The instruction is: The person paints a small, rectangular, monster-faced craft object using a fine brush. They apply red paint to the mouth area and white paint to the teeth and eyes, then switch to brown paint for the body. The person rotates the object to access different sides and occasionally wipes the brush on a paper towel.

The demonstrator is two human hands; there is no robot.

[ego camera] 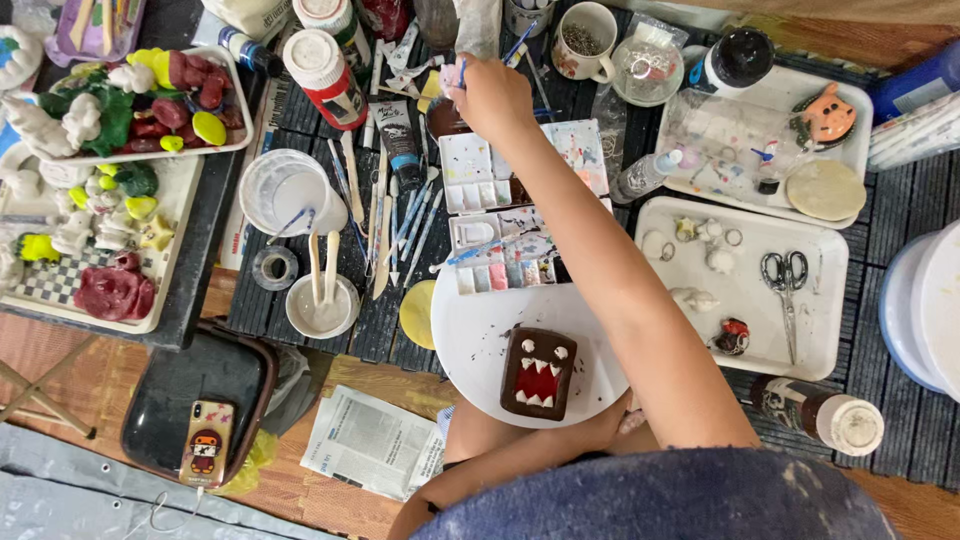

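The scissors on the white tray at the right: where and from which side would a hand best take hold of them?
Probably by the dark handle loops. The scissors lie flat on the white tray, closed, loops toward the far side, blades pointing back at the person. Coming from above, fingers can pinch the loops; the tray around them is bare, and the small clay figures sit off to the side.
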